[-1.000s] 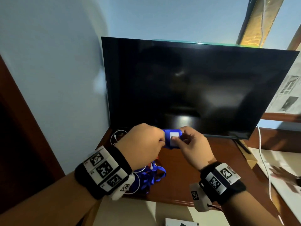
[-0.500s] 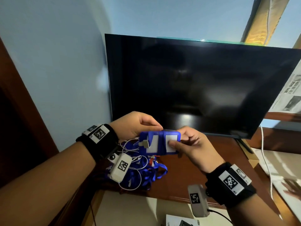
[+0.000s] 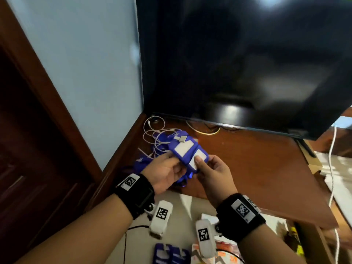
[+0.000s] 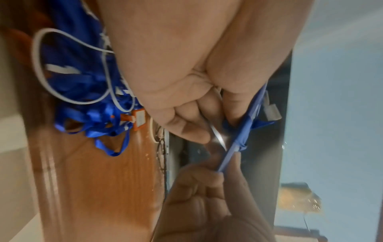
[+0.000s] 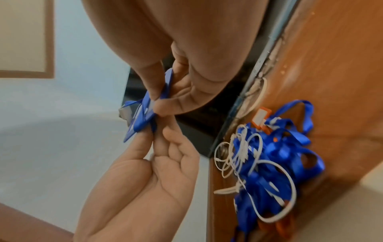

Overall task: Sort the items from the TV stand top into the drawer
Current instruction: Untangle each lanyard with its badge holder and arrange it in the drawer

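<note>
While both hands hold a pair of flat blue plastic badge holders with white card inserts (image 3: 187,152) above the front-left corner of the brown wooden TV stand top (image 3: 257,162), nothing suggests they have gone into the drawer yet. Left hand (image 3: 165,171): fingers curled, clamped on the left holder's edge. Right hand (image 3: 213,169): thumb and fingers pinch the right holder, thumb on its white insert. A small grey metal clip (image 3: 182,139) sits at the far end of the pair.

Left to do: a tangle of blue ribbon lanyards (image 5: 275,165) and thin white cable loops (image 3: 154,130) lies on the stand's back-left corner, beside the black flat-screen TV (image 3: 247,63). An orange-framed tag (image 5: 262,118) sits in that pile. Judging by this, most of the sorting remains.

Done, probably: similar blue holders (image 3: 171,253) show at the bottom edge of the head view, below the stand's front edge, near some orange-and-white packets. Cannot tell whether that is the drawer; its walls are not in view.
</note>
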Available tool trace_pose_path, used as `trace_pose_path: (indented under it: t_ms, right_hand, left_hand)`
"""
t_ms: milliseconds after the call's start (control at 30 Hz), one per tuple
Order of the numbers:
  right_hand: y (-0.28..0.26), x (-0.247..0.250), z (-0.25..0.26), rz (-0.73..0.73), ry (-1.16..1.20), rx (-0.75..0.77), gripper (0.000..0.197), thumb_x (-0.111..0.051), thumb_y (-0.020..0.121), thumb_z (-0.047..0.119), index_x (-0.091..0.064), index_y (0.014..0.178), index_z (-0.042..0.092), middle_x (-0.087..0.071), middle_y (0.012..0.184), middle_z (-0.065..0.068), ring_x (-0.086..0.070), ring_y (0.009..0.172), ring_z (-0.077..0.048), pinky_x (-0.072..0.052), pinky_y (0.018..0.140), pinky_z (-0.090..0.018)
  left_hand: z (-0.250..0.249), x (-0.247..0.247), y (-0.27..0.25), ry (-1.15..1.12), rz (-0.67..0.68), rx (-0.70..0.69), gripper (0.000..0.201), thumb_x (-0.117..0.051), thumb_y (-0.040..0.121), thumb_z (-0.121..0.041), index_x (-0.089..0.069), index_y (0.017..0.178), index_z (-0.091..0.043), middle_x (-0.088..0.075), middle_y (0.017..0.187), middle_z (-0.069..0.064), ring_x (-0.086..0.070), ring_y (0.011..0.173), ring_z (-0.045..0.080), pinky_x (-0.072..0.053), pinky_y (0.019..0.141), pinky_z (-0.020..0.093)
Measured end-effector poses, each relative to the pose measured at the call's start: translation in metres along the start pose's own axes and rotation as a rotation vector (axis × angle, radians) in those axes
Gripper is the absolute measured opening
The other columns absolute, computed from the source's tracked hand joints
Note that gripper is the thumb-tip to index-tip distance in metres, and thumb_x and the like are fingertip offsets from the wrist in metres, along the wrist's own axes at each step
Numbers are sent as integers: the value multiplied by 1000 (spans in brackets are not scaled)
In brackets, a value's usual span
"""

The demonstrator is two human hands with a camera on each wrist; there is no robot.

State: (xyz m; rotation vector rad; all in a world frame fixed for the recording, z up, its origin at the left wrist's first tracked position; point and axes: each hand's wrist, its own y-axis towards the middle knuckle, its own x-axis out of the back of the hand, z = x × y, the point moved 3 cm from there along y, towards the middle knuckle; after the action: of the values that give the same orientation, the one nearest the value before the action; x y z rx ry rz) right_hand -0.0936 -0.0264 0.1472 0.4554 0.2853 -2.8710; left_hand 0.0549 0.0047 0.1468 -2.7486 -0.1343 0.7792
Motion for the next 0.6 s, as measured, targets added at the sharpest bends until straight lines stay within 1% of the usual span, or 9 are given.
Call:
trace_pose_path:
  t_ms: [67,133,200,233,333,433,500,567,600]
  right_hand:
    - [-1,-2,-21,-39,17,-59,12,-69,94,13,-58,91,9,-70,79,-12,-63,54,-15,-52,50,-24]
    - [-3,-4,-41,-53,31,-128,8,-66,98,11,-59,95,7,-72,85,-15,-67,59,-19,-59,59,-30]
    - [-7,-6,-59,-55,5,-189,8,-64,100,11,-61,98,4,-72,88,-18,-69,66,-24,-63,66,-36]
    - [-10,-6,-68,-58,-48,-216,9,-64,100,12,-62,97,3,-72,85,-17,-69,67,-24,-63,66,-36]
    - [-24,-7,-91,13,-291,-315,25,-64,101,22,-63,97,-2,-62,70,-13,-62,57,-26,-57,54,-33]
    - [-40,-3,-123,220,-729,-435,42,-57,103,41,-64,84,4,-64,66,-9,-61,55,-25,-55,53,-32]
    - [-48,5,-139,466,-1213,-436,47,-55,99,49,-70,89,6,-75,85,-11,-72,78,-30,-60,72,-38]
    - [-56,11,-146,671,-1556,-416,45,-54,99,47,-72,108,7,-74,112,-15,-68,107,-35,-56,89,-38]
    - [-58,15,-147,708,-1613,-421,45,-54,99,46,-70,114,7,-71,120,-16,-65,113,-35,-54,92,-38]
  left_hand:
    - [11,11,-8,-85,-41,65,35,-45,107,-14,-59,139,-11,-73,125,11,-72,102,17,-53,88,27]
    - [17,19,-17,-142,-65,127,38,-39,109,-28,-61,139,-15,-73,126,9,-72,109,18,-50,98,31]
    - [26,31,-22,-115,-52,156,42,-36,110,-38,-62,137,-20,-71,131,8,-68,121,22,-45,109,35]
    - [32,38,-24,-75,-56,150,40,-39,110,-36,-63,136,-18,-70,132,10,-66,123,23,-46,109,37]
    - [55,68,-29,73,-162,111,25,-55,104,-12,-68,125,-8,-73,124,15,-70,111,25,-56,98,34]
    - [84,104,-33,327,-208,194,16,-61,100,-3,-73,109,-8,-79,100,5,-72,87,11,-56,81,21]
    - [106,130,-38,563,-180,321,12,-65,98,-3,-74,96,-11,-75,76,-5,-64,64,1,-52,64,16]
    - [125,155,-39,894,-125,464,12,-75,92,-14,-75,80,-16,-72,67,-7,-61,61,6,-54,68,26]
    - [132,164,-39,1081,-100,535,19,-78,89,-22,-73,71,-18,-69,63,-8,-60,60,8,-52,68,25]
